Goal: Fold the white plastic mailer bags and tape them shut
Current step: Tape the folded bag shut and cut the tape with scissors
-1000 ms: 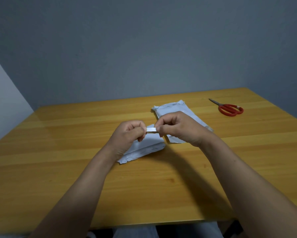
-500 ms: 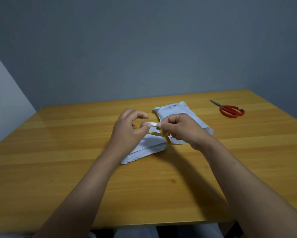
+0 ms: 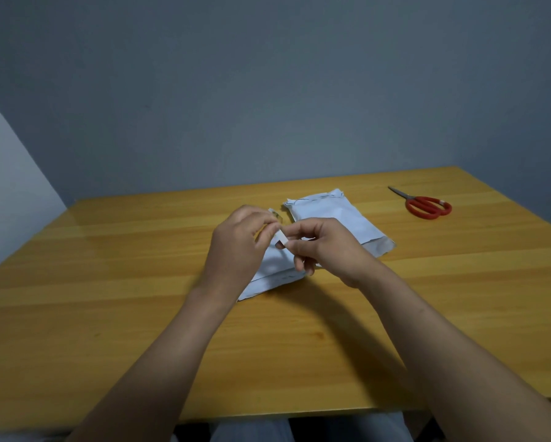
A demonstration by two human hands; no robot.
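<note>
Two white plastic mailer bags lie on the wooden table (image 3: 108, 314). The nearer mailer bag (image 3: 272, 272) is folded and sits under both my hands. The farther mailer bag (image 3: 334, 218) lies flat behind my right hand. My left hand (image 3: 239, 247) and my right hand (image 3: 323, 247) hover just above the near bag and pinch a short strip of tape (image 3: 279, 232) between their fingertips. The strip's far end sticks up past my left fingers. Part of the near bag is hidden by my hands.
Red-handled scissors (image 3: 425, 204) lie shut at the table's back right. A grey wall stands close behind the table's far edge. My lap shows below the near edge.
The strip was stretched level between both hands; now my left hand has lifted and turned, so the tape slants up to the left. Both hands shifted slightly away from me.
</note>
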